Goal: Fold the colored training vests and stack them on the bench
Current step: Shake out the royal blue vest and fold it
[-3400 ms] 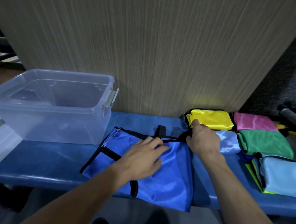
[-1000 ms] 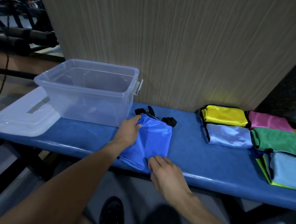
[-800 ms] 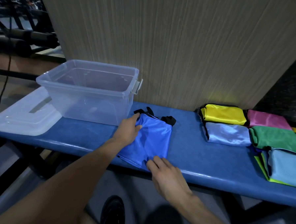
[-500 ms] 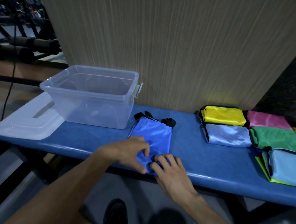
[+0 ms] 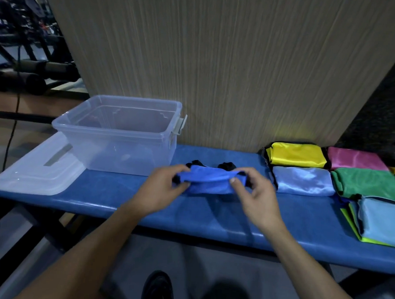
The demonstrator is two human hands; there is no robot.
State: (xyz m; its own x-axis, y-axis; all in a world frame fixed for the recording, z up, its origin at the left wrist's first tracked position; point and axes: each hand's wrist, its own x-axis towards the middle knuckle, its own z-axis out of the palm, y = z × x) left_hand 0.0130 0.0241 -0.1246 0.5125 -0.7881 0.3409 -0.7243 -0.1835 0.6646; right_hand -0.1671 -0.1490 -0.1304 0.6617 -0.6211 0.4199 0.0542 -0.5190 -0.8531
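Fingers first: left hand (image 5: 161, 188) has thumb and fingertips pinched on the left end of the blue vest (image 5: 209, 182), right hand (image 5: 256, 193) pinches the right end, thumb on the near face, fingers curled round behind. Both clamped on cloth, nothing slack.

L to R across the bench (image 5: 211, 216): flat clear lid (image 5: 34, 172) at the far left, clear tub (image 5: 121, 134) next to it w/ no vests visible inside, then the blue vest mid-bench, just right of the tub's front corner. It's a narrow folded band, long axis running left-right, slung btwn the two hands. Black trim pokes out behind the top edge. Whether its lower edge touches the bench or hangs just off it, can't tell.

Further right, the finished lot: yellow vest (image 5: 295, 154) at the back, pale blue vest (image 5: 302, 181) in front of it, pink vest (image 5: 356, 158), green vest (image 5: 368, 183), and a light blue vest (image 5: 382, 220) on a lime one at the front edge.

Key relation: the stacks lie to the right of the bundle, so right hand is nearer; pale blue one sits just beside its knuckles. Looks like the last fold, then a short carry rightward. Slippery fabric, so the fold could spring open if either pinch loosens.
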